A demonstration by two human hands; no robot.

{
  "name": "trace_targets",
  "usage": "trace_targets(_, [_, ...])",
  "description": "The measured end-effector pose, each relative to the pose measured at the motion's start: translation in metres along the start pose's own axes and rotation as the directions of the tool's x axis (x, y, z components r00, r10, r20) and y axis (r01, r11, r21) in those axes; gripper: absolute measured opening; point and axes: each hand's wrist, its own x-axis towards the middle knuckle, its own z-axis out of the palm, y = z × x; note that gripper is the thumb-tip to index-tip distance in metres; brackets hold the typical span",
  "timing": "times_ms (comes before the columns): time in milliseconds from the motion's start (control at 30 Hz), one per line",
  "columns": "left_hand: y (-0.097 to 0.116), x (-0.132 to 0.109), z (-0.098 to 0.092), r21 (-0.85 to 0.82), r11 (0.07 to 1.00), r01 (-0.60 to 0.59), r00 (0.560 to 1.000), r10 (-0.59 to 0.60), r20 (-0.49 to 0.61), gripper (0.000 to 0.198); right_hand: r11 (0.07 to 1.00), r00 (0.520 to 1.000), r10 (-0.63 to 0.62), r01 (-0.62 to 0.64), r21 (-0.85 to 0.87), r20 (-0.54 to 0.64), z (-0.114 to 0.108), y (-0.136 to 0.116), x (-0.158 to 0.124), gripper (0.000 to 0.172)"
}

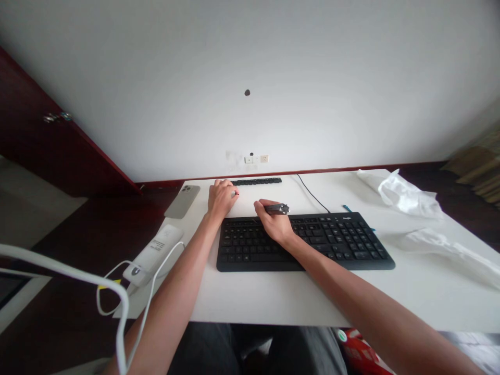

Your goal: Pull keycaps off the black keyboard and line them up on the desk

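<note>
A black keyboard [344, 237] lies on the white table in front of me. My right hand [276, 224] is over its upper middle, fingers closed around a dark grey handheld tool [278, 209] with a shiny end; the tool's working tip is hidden. My left hand [222, 199] rests beyond the keyboard's upper left corner. Its fingers are curled, and a small greyish piece [234, 194] shows by the thumb, too small to name. Just past those fingertips runs a row of small black pieces, looking like keycaps [258, 181], partly covered by the left hand.
A phone [183, 201] and a white power strip [158, 250] with white cables [123, 312] are on the left. Crumpled white plastic bags [406, 195] lie right. A thin blue-green stick [347, 208] sits behind the keyboard, near its black cable [312, 192]. The wall stands beyond the table.
</note>
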Motion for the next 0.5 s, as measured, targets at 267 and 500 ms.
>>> trace_targets(267, [-0.014, 0.014, 0.011, -0.026, 0.999, 0.039, 0.998, -0.04, -0.046, 0.015, 1.0, 1.0, 0.006, -0.006, -0.008, -0.001, -0.001, -0.001, 0.0, 0.046])
trace_targets(500, [-0.021, 0.014, 0.019, -0.013, 0.998, 0.054, 0.993, -0.055, -0.107, 0.014, 1.0, 1.0, 0.025, -0.025, -0.012, -0.006, -0.002, -0.004, 0.0, 0.046])
